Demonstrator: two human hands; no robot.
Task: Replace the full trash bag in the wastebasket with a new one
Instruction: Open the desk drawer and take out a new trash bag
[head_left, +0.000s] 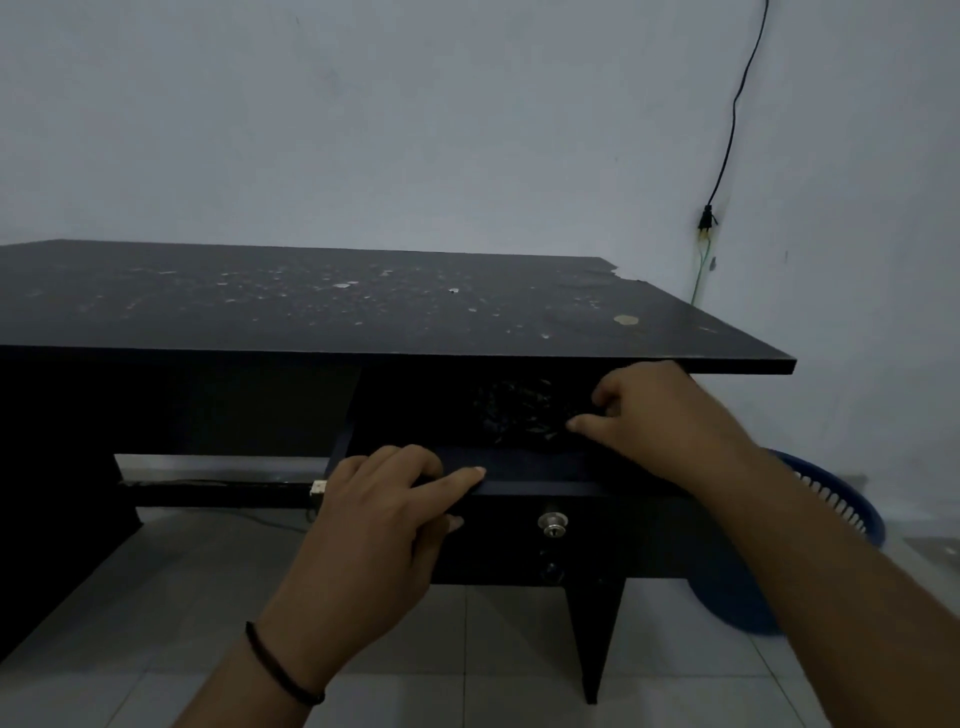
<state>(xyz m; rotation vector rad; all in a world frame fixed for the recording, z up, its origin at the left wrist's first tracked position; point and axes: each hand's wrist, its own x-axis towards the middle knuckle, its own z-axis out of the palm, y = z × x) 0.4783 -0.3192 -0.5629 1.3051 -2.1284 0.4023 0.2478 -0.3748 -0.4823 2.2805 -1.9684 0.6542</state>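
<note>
A drawer (550, 488) under the black desk top stands pulled out. My left hand (379, 525) grips the top edge of the drawer front, fingers over it and thumb below. Inside the dark drawer lies a crumpled black plastic bag (519, 410). My right hand (654, 415) reaches into the drawer from the right, thumb and forefinger pinched on the bag's right edge. A blue slotted plastic basket (836, 499) stands on the floor at the right of the desk, mostly hidden behind my right forearm.
The black desk (363, 306) has a scuffed, speckled top and stands against a pale wall. A metal lock knob (552, 522) sits on the drawer front. A black cable (732, 119) hangs to a wall plug. The floor has light tiles (493, 696).
</note>
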